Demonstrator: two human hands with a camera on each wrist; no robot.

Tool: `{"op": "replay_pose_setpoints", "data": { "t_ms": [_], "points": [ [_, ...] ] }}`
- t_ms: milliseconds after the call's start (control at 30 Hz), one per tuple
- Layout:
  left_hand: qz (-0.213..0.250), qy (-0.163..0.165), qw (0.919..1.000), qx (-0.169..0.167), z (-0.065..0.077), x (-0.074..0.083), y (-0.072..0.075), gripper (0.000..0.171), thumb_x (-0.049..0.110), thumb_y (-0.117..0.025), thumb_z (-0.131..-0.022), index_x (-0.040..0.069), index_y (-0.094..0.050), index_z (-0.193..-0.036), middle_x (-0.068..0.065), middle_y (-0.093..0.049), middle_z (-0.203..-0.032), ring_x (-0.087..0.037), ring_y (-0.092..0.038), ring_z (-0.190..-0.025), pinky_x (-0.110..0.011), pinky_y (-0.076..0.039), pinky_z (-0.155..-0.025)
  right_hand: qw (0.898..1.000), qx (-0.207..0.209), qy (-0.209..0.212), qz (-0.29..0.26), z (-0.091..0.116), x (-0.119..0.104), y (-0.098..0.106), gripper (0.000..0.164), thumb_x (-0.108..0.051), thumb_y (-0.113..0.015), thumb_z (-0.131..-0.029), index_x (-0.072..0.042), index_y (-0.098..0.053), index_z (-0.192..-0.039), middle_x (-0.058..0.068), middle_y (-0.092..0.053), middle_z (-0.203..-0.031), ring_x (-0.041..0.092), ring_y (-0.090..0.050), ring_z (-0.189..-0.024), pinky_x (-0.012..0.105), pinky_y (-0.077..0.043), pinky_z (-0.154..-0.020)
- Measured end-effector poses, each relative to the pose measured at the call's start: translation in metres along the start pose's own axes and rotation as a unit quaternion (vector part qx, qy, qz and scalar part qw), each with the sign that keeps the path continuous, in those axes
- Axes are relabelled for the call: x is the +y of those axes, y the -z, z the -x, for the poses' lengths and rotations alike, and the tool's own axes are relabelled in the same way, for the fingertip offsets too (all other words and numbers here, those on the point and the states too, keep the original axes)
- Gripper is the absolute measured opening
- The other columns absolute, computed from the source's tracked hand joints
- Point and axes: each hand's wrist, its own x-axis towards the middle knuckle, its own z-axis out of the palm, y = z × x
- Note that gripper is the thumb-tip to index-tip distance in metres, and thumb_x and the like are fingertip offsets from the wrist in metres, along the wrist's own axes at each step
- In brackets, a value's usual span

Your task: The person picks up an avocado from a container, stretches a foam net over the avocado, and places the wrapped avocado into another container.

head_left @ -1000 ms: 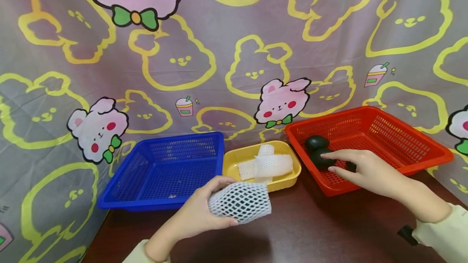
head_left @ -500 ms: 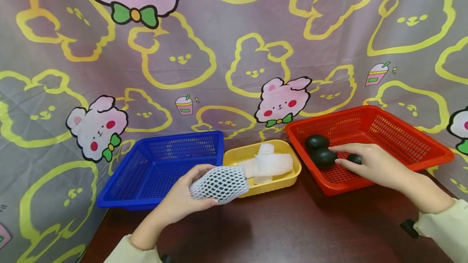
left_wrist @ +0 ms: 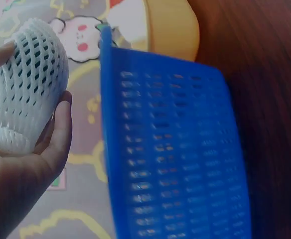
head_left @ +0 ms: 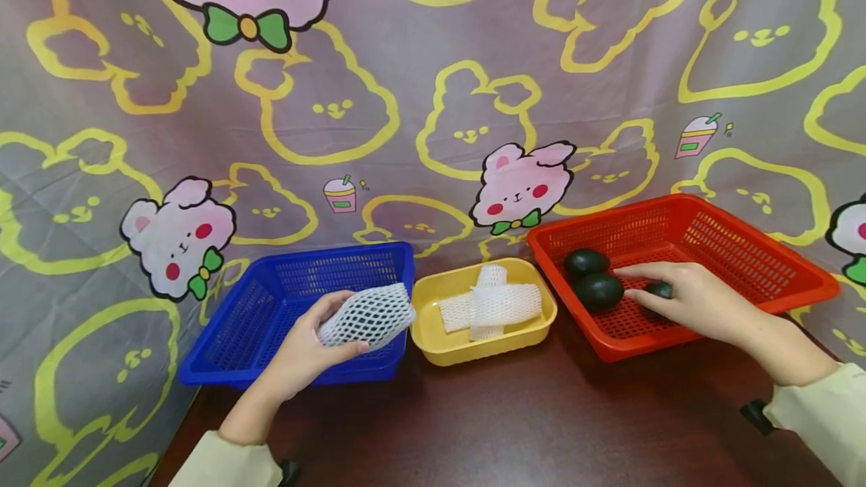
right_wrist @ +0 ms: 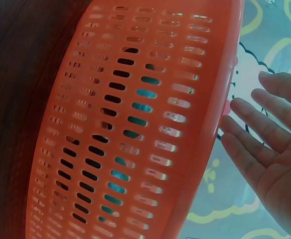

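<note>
In the head view my left hand [head_left: 301, 355] grips a dark avocado inside a white foam net sleeve [head_left: 368, 316], held over the front right part of the blue basket [head_left: 341, 269]. The left wrist view shows thumb and fingers curled round the netted fruit [left_wrist: 33, 74]. My right hand [head_left: 700, 303] hovers over the red basket [head_left: 737, 243], its fingers loosely extended near a dark green avocado [head_left: 601, 291]. Another avocado [head_left: 585, 263] lies behind that one, and a third [head_left: 659, 290] is partly hidden by the hand. Nothing is held in the right hand [right_wrist: 280, 134].
Between the two baskets stands a yellow tray [head_left: 467, 355] with several white foam net sleeves [head_left: 507, 303] lying crossed in it. The brown tabletop [head_left: 501, 427] stretches in front. A patterned cloth [head_left: 406, 111] hangs close behind the baskets.
My left hand has carried the netted avocado left and slightly up, from in front of the yellow tray to over the blue basket. The right hand has shifted slightly right, uncovering more of the avocados.
</note>
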Motion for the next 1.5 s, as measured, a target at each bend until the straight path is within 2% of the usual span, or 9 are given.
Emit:
{"op": "replay_pose_setpoints", "data": {
  "t_ms": [167,400,500,633,900,1133,1367,1500],
  "points": [
    [-0.003,0.029,0.9992,0.027,-0.003,-0.014,0.005,0.071,0.012,-0.085,-0.083,0.003,-0.048,-0.143,-0.020,-0.059,-0.131,-0.032,-0.059,-0.112,-0.034,-0.052,-0.086,1.000,-0.012,-0.015,-0.008,0.000,0.002,-0.001,0.042,-0.020,-0.084,-0.086,-0.012,-0.074,-0.126,0.006,-0.074,-0.116,0.030,-0.068,-0.106,0.056,-0.054,-0.086],
    [-0.003,0.085,0.9950,0.052,-0.004,-0.031,0.010,0.071,0.013,-0.085,-0.083,0.005,-0.046,-0.142,-0.022,-0.055,-0.135,-0.029,-0.059,-0.102,-0.041,-0.055,-0.068,0.999,-0.021,-0.024,-0.014,0.000,0.006,-0.002,0.042,-0.020,-0.083,-0.087,-0.010,-0.073,-0.126,0.009,-0.073,-0.117,0.032,-0.067,-0.106,0.058,-0.054,-0.087],
    [-0.009,0.097,0.9938,0.054,-0.007,-0.036,0.009,0.072,0.014,-0.086,-0.082,0.004,-0.046,-0.140,-0.022,-0.056,-0.134,-0.031,-0.059,-0.107,-0.037,-0.055,-0.076,1.000,-0.017,-0.024,-0.009,0.001,0.008,-0.003,0.042,-0.019,-0.084,-0.086,-0.010,-0.074,-0.125,0.009,-0.074,-0.115,0.031,-0.068,-0.104,0.057,-0.054,-0.086],
    [-0.022,0.103,0.9932,0.050,-0.011,-0.037,0.005,0.071,0.017,-0.088,-0.080,0.004,-0.047,-0.137,-0.022,-0.057,-0.132,-0.035,-0.058,-0.112,-0.036,-0.053,-0.086,1.000,-0.014,-0.021,-0.005,0.001,0.009,-0.004,0.041,-0.019,-0.084,-0.086,-0.010,-0.074,-0.125,0.008,-0.074,-0.114,0.029,-0.068,-0.102,0.056,-0.055,-0.085],
    [-0.078,0.139,0.9864,0.040,-0.019,-0.038,-0.001,0.074,0.022,-0.091,-0.076,0.005,-0.044,-0.132,-0.023,-0.055,-0.129,-0.035,-0.059,-0.106,-0.039,-0.052,-0.080,0.999,-0.019,-0.030,-0.011,-0.001,0.010,-0.004,0.041,-0.020,-0.083,-0.087,-0.009,-0.073,-0.126,0.012,-0.073,-0.116,0.031,-0.068,-0.103,0.057,-0.054,-0.085],
    [-0.085,0.153,0.9841,0.026,-0.021,-0.039,0.001,0.074,0.020,-0.092,-0.074,0.006,-0.041,-0.126,-0.026,-0.053,-0.129,-0.033,-0.060,-0.097,-0.038,-0.053,-0.076,0.999,-0.015,-0.031,-0.010,-0.002,0.011,-0.005,0.040,-0.021,-0.083,-0.087,-0.010,-0.074,-0.125,0.011,-0.073,-0.115,0.030,-0.068,-0.102,0.055,-0.056,-0.084],
    [-0.125,0.157,0.9796,0.015,-0.021,-0.041,0.006,0.075,0.019,-0.092,-0.072,0.004,-0.040,-0.125,-0.028,-0.056,-0.128,-0.036,-0.062,-0.102,-0.045,-0.053,-0.081,0.999,-0.024,-0.045,-0.005,-0.006,0.018,-0.003,0.041,-0.020,-0.082,-0.088,-0.007,-0.073,-0.126,0.013,-0.073,-0.117,0.025,-0.064,-0.096,0.052,-0.056,-0.083],
    [-0.152,0.154,0.9763,-0.007,-0.024,-0.044,0.006,0.073,0.021,-0.092,-0.070,0.005,-0.042,-0.120,-0.025,-0.059,-0.122,-0.034,-0.061,-0.101,-0.048,-0.050,-0.084,0.998,-0.029,-0.049,-0.011,-0.009,0.022,-0.003,0.041,-0.021,-0.081,-0.090,-0.007,-0.073,-0.127,0.013,-0.072,-0.118,0.025,-0.064,-0.097,0.051,-0.056,-0.083]
  ]
}}
